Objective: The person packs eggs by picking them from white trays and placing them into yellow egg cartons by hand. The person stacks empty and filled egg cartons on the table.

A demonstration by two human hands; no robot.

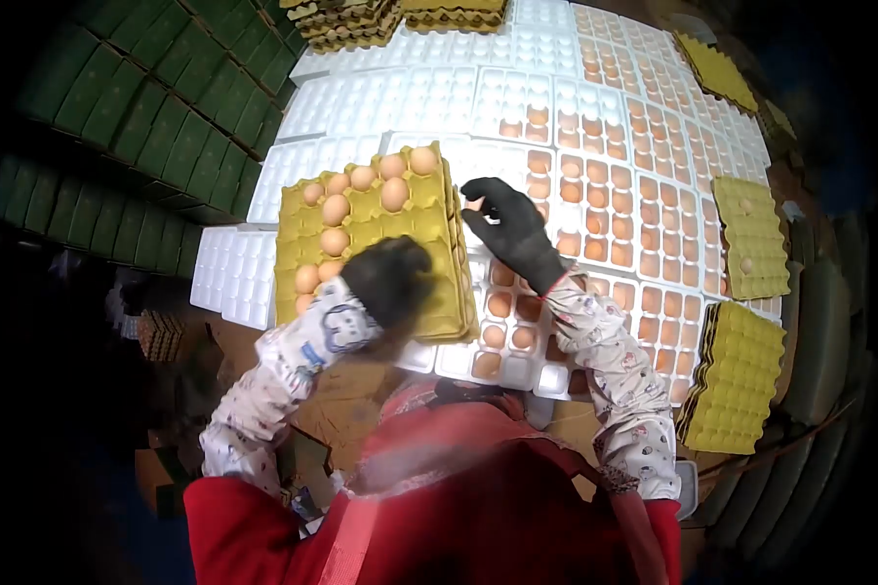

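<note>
Under the left hand (390, 281), beside the right hand (509, 229), lies a yellow tray (371, 225); both grasps unclear.

Egg-packing workplace, white egg trays (595, 219), stacked cartons (132, 127)

The stacked egg cartons (371, 249) lie over the near left part of the spread of foam trays (410, 97), with eggs (335, 210) in the top one. Boxes (146, 127) stand left of the spread; more cartons (737, 375) lie along its right edge.
</note>
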